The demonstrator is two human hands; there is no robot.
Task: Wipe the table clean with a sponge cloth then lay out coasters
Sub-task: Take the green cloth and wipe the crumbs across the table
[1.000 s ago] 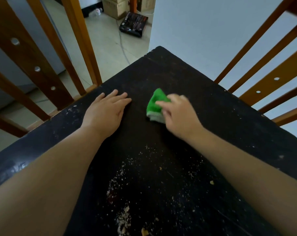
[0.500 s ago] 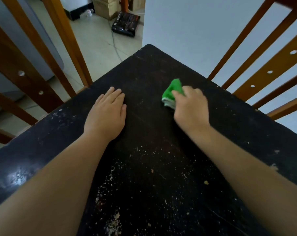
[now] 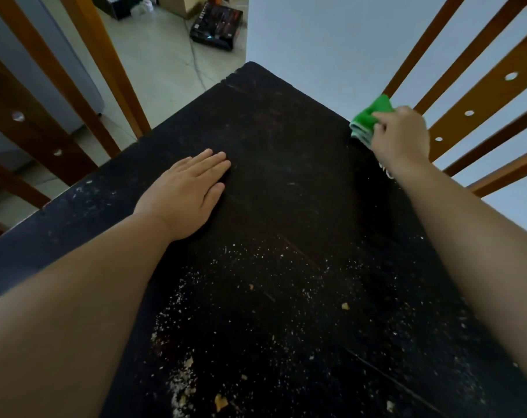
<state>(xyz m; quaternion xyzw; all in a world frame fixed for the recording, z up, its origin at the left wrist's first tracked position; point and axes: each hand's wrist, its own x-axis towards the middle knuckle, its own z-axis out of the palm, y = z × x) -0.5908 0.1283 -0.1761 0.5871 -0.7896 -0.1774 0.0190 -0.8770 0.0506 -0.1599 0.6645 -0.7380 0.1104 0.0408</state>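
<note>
The right hand is at the right edge of the dark table, closed around a bunched green sponge cloth. The cloth sticks out ahead of the knuckles, toward the far side, with its green top uppermost and a paler layer showing beneath where it meets the table edge. The fingers curl down over the near part of the cloth and hide how far it reaches under the palm; the thumb cannot be seen. Part of the cloth appears to overhang the edge, in front of a wooden chair back that stands just beside the table on that side.

The left hand lies flat on the table, palm down, its fingers straight and together, holding nothing. It sits well apart from the cloth, left of the middle of the table.

The far half of the table looks mostly bare apart from faint scratches. The near half is scattered with pale crumbs, thickest near the bottom of the view between the two forearms, with a few larger tan flakes among them.

Another wooden chair back stands at the left side. Beyond the table's far corner lies a light floor with a dark box on it.
</note>
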